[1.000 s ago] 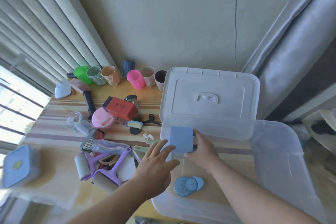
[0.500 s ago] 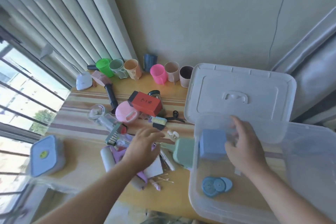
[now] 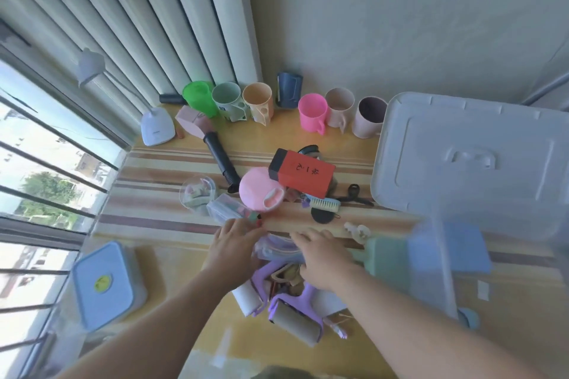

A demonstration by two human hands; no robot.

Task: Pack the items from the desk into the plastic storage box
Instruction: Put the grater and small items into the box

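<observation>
Clear plastic storage box (image 3: 437, 271), lid off, at right: holds a blue square block (image 3: 462, 249), little else visible. Yellow striped counter (image 3: 154, 194) left of box: most items unpacked, including red rectangular carton (image 3: 303, 174), row of cups, purple lint rollers (image 3: 295, 314). Left hand (image 3: 235, 244) and right hand (image 3: 323, 258), left of box, rest on the central pile; grip of fingers cannot be told.

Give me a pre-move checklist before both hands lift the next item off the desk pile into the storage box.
1. Left hand on the pile: ok.
2. Right hand on the pile: ok.
3. Firm grip on an item: cannot tell, fingers are hidden against the clutter.
4. Storage box open: ok, lid stands behind it.
5. Room inside the box: ok, only the blue block shows clearly.
6. Lint rollers clear of the forearms: not ok, they lie between them.
</observation>
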